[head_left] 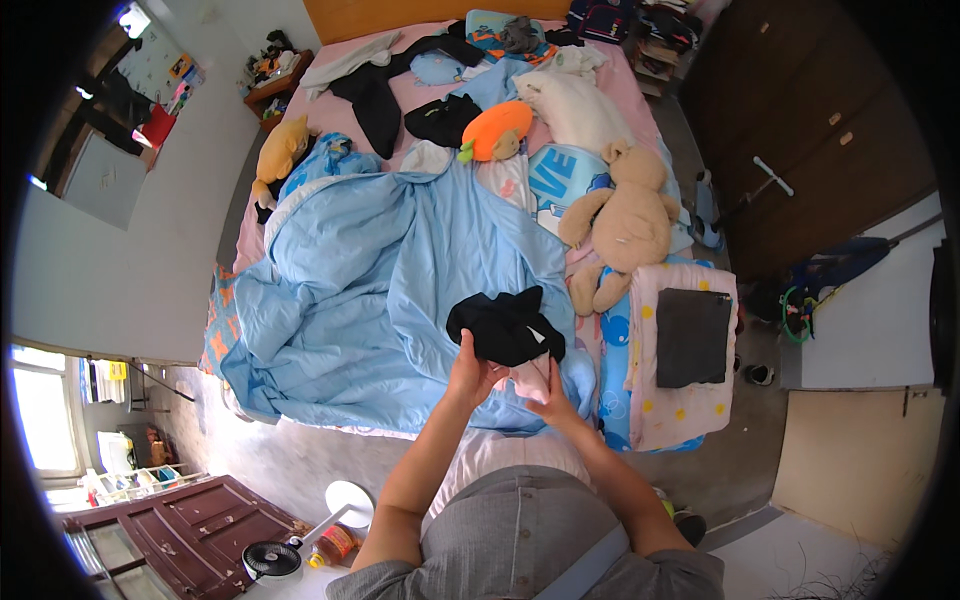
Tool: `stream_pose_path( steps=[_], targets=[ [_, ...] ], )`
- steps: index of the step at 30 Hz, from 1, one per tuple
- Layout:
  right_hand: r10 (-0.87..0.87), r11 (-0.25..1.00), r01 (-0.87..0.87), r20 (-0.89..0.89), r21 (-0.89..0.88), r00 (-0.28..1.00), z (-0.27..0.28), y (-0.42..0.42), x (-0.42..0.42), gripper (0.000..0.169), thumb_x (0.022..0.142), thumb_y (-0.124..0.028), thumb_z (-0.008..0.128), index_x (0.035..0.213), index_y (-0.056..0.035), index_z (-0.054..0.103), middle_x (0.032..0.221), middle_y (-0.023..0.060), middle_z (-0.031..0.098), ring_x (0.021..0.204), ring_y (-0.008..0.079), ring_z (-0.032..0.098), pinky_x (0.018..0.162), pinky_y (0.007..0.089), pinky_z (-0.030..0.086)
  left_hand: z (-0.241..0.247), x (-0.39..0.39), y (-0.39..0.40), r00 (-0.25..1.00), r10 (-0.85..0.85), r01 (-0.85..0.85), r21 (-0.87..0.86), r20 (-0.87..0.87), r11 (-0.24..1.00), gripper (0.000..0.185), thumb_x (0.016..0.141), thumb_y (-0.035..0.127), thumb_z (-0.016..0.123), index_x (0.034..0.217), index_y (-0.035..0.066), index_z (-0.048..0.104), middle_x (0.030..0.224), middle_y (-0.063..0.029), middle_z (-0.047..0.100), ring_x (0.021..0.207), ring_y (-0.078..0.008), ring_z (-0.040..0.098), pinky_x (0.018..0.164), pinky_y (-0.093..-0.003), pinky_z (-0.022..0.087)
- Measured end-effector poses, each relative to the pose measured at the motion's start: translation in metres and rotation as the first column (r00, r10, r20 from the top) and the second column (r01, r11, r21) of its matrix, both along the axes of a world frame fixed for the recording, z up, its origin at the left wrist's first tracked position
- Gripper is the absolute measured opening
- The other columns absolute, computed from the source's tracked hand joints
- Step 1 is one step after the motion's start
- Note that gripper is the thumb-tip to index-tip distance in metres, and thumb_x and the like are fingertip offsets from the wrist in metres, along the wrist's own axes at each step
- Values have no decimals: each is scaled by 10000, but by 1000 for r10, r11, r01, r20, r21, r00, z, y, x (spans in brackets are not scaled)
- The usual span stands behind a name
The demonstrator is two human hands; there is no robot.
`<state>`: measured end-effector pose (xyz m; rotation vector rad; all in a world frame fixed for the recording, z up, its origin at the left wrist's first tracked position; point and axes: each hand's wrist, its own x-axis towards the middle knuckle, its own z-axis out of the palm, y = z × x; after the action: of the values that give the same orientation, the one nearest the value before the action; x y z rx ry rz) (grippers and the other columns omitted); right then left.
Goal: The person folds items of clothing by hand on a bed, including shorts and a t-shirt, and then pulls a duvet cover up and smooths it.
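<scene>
Both of my hands are above the near edge of the bed, over a light blue quilt (pixel 450 225). My left hand (pixel 474 377) holds the left lower side of a bunched black garment (pixel 499 322), with its thumb up along the fabric. A small white patch shows on the garment's right part. Below it hangs a pale pink cloth (pixel 531 377), pinched by my right hand (pixel 555 403) at its right side. Whether the pink cloth is part of the black garment I cannot tell. The left fingertips also touch the pink cloth.
A beige teddy bear (pixel 630 214) lies right of the quilt, near a folded pink-white quilt (pixel 645 405) bearing a dark grey folded cloth (pixel 691 337). Farther back are an orange plush toy (pixel 496 131), a cream pillow (pixel 577 112) and black trousers (pixel 375 105). A fan (pixel 271 559) stands lower left.
</scene>
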<state>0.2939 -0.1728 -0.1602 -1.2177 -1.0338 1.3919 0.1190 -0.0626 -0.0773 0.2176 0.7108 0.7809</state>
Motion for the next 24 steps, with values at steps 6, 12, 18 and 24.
stream_pose_path(
  steps=[6,12,18,24],
  targets=[
    [-91,994,89,-33,-71,995,7,3,-20,869,675,-150,778,1349,39,261,1284,141,436,1121,201,466,902,311,405,27,13,-3,994,52,-51,-13,96,999,543,944,491,299,1250,55,402,1104,-139,568,954,-291,596,779,-419,520],
    [-227,887,164,-100,-432,969,14,5,-9,284,730,-128,688,992,-39,624,873,30,636,769,133,595,704,265,468,15,0,-19,909,-20,74,113,-416,991,353,916,202,509,1202,0,458,1073,-121,586,927,-222,602,805,-371,502],
    [101,942,43,403,-334,909,26,1,29,287,708,-141,675,957,-32,581,814,109,612,735,160,594,617,290,469,-35,-35,-48,654,123,172,304,-747,937,307,889,151,549,1129,-37,512,961,-97,613,865,-125,571,760,-260,464],
    [-102,944,87,-31,-319,994,64,30,12,280,743,-74,642,993,-23,528,853,52,576,750,111,557,620,254,468,-15,-25,-83,414,173,405,352,-894,844,382,912,264,516,1129,-50,499,908,-159,613,824,-162,564,706,-295,455]
  ],
)
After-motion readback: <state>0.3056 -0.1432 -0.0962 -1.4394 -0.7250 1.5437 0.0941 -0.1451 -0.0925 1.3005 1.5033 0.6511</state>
